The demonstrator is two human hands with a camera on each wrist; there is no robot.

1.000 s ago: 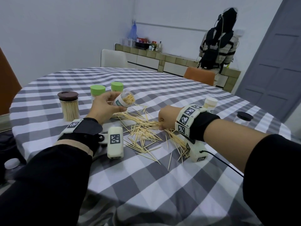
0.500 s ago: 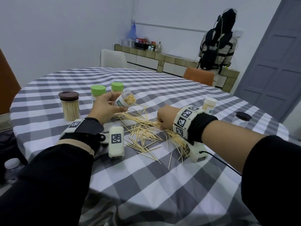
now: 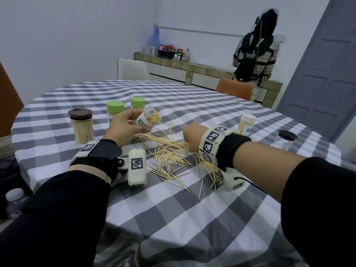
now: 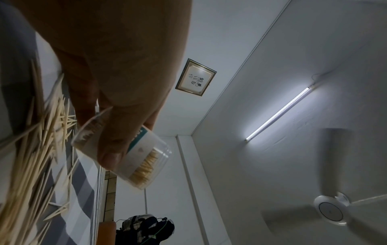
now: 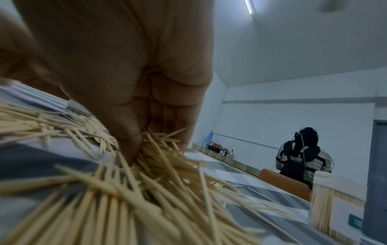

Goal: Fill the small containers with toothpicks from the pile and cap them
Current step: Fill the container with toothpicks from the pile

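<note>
A loose pile of toothpicks (image 3: 169, 151) (image 5: 146, 190) (image 4: 41, 149) lies on the checked tablecloth. My left hand (image 3: 127, 124) (image 4: 117, 102) grips a small clear container (image 3: 148, 119) (image 4: 134, 155), uncapped, partly filled and tilted on its side above the pile's far left end. My right hand (image 3: 189, 138) (image 5: 146, 136) is down in the pile's right part. Its curled fingers pinch a bunch of toothpicks, as the right wrist view shows.
Two green-capped containers (image 3: 115, 109) (image 3: 138, 103) and a brown-lidded jar (image 3: 81, 125) full of toothpicks stand at the left. A white-capped container (image 3: 246, 124) (image 5: 333, 203) and a clear jar with a dark lid (image 3: 287, 138) stand at the right. A person (image 3: 256, 53) stands by the far counter.
Both hands have stayed almost where they were. The right hand has drawn slightly toward the pile's middle with its fingers among the toothpicks.
</note>
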